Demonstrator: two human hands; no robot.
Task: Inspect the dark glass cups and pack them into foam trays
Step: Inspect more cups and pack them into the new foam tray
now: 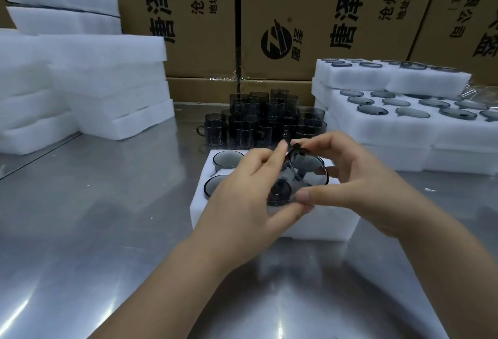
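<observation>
- Pinching a tilted dark glass cup (310,171), left hand (242,198) and right hand (361,190) both had their grip around it.
- Foam tray (331,220) lay beneath.

Brushed-metal counter (94,230), its surface showing blurred reflections and streaks of glare. Behind it stands a wall of brown cardboard boxes (202,28) printed with large black Chinese characters turned sideways and a round black logo (280,39). Clear tape (237,78) crosses a box seam. Crumpled transparent film (479,90) lies at the right edge.
</observation>
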